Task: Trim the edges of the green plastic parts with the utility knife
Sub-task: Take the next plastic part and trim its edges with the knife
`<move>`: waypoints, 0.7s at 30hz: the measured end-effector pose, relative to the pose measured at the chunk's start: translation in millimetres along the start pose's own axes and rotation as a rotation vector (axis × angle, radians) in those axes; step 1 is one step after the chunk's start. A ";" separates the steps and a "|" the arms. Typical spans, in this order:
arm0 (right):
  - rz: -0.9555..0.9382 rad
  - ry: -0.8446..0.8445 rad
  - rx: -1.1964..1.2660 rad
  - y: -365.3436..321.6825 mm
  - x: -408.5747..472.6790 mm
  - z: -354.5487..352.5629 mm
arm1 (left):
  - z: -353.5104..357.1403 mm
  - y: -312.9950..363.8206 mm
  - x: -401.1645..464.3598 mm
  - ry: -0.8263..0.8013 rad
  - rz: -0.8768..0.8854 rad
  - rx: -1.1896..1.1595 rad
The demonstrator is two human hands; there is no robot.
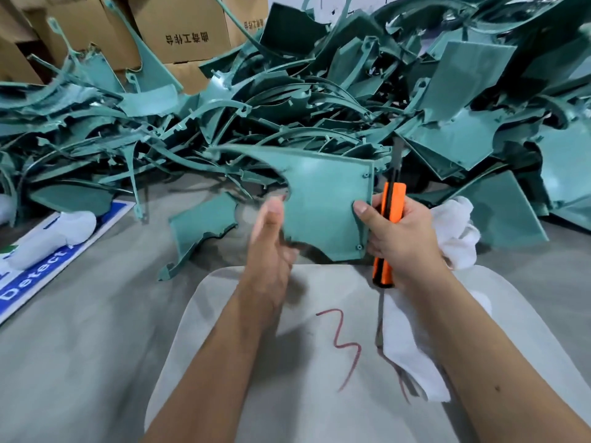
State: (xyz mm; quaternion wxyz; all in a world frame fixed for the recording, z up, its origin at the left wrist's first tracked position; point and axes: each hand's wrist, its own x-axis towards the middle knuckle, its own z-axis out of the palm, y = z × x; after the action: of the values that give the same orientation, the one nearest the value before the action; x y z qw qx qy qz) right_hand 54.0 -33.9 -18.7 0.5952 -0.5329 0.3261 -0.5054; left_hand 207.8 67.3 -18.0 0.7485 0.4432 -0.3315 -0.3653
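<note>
Your right hand (396, 231) has its grip clamped on the orange utility knife (388, 219) and the flat matte-green plastic part (323, 206), thumb pressing its edge; your left hand (271, 241), blurred, hangs loosely apart beside it.

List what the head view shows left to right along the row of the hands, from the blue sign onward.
Blue sign → loose green part on the floor → left hand → held green part → utility knife in right hand → white cloth.
</note>
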 end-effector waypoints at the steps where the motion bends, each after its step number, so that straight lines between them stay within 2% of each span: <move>1: -0.010 -0.028 -0.024 2.1 -1.0 1.8 | 2.8 1.5 -1.0 -0.045 -0.089 -0.078; 3: -0.023 -0.054 -0.039 4.0 -1.4 2.0 | 1.6 2.8 1.3 -0.090 -0.157 -0.197; 6: -0.052 -0.116 -0.029 2.9 -0.9 -3.2 | -9.8 5.2 4.5 -0.244 -0.124 -0.229; 8: -0.078 -0.145 -0.126 1.8 -2.3 -3.5 | -14.8 3.2 3.1 -0.196 -0.150 -0.203; 10: -0.101 -0.128 -0.217 0.6 -2.8 -3.0 | -18.1 0.0 3.2 -0.128 -0.154 -0.100; 12: -0.126 -0.099 -0.232 -4.1 -4.7 -2.4 | -18.7 -1.4 2.8 -0.132 -0.097 0.051; 18: -0.221 -0.106 -0.412 -7.1 -13.4 0.5 | -4.1 -9.3 -2.4 0.065 0.275 0.491; 21: -0.408 -0.132 -0.545 -9.9 -16.6 6.5 | -1.4 -11.3 -4.2 0.071 0.308 0.581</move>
State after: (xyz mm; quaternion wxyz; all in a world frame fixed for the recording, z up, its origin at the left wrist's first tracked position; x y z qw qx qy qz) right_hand 52.9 -15.4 -10.2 0.3376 -0.7580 0.2967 -0.4727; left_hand 203.9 67.5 -29.5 0.6482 0.5954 -0.4586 -0.1225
